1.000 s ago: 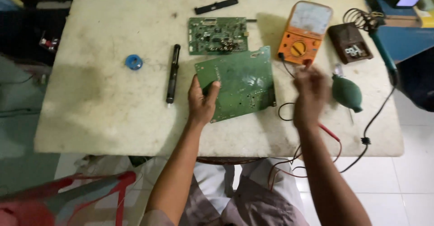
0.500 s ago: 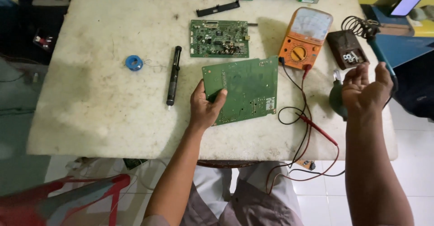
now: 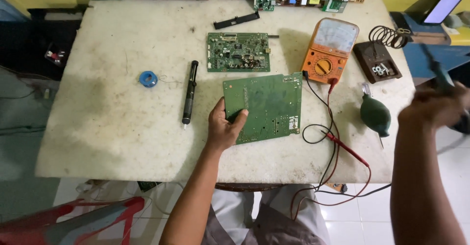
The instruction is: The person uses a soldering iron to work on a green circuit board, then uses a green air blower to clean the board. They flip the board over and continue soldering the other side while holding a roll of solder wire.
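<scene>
Now left hand (image 3: 224,127) pinches green circuit board (image 3: 264,105) corner on table (image 3: 98,127); thumb on top. Right hand (image 3: 433,109) raised, blurred; grips dark tool (image 3: 440,76).

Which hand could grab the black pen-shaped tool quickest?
Probably the left hand. It rests on the green board, right beside the black tool. The right hand is raised far off past the table's right edge.
</scene>
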